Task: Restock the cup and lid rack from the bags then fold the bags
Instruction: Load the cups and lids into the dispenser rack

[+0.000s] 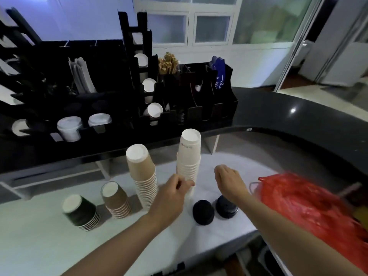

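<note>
Four stacks of upside-down cups stand on the white counter point(39, 242) below the black rack point(95, 100), apparently unpacked and sorted by kind for restocking. The tallest, the white stack point(188, 156), rises nearest the rack's right half; the tall brown stack point(142, 176) stands just left of it, then a short brown stack point(116, 200) and a short dark stack point(80, 212) farther left. The left hand point(171, 196) touches the white stack's base, fingers curled and pressed together, seemingly steadying it. The right hand point(229, 180) hovers just right of that stack, fingers curled downward and holding nothing. Two black lids point(214, 211) lie in front of the white stack, below the right wrist. The red bag point(310, 212) slumps well to the right, at the counter's edge and not yet folded. Open counter lies in front of the stacks; the rack's shelf overhangs the counter behind them, limiting lift room there.
</note>
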`<state>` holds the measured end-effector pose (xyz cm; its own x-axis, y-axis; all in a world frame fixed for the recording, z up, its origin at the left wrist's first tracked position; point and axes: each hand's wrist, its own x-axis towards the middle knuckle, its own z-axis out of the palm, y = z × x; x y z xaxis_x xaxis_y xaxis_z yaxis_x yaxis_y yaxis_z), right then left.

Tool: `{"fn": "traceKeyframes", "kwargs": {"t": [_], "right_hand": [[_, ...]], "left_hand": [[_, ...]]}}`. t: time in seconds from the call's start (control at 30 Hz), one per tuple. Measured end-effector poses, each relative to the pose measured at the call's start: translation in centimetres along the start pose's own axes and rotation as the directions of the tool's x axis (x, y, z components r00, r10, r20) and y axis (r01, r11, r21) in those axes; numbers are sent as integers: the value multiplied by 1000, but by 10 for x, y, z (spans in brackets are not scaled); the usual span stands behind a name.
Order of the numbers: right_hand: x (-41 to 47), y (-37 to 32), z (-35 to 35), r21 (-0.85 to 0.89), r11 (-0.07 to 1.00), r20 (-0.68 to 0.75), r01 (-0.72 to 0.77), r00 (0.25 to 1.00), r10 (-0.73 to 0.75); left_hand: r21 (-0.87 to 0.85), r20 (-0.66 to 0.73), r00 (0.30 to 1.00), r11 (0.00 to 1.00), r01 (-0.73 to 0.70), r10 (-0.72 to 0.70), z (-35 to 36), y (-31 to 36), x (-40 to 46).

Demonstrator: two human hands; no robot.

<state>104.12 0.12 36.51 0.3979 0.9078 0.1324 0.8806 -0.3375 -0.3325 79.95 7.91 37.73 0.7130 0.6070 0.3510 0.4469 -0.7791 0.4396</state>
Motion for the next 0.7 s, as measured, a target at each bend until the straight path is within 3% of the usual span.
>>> {"fn": "traceKeyframes", "kwargs": {"t": [0.1,0.13,0.27,0.4,0.7], "right_hand": [[-23,-2,39,25,1000,232,18,972,-24],[-29,-4,53,17,999,317,40,947,-43],[-50,-2,109,-93,994,557,63,830,0],[-68,-4,141,-153,986,509,58,861,28],[-92,-13,132,-63,997,455,35,891,-2]], "left_hand": [[28,145,989,999,37,-41,29,-12,-32],[14,166,980,994,109,-110,35,-16,-43],[79,327,936,991,110,-130,57,-29,-76],[126,362,928,991,52,-95,68,-31,-94],[76,333,943,997,-2,-23,58,-9,-93]]}}
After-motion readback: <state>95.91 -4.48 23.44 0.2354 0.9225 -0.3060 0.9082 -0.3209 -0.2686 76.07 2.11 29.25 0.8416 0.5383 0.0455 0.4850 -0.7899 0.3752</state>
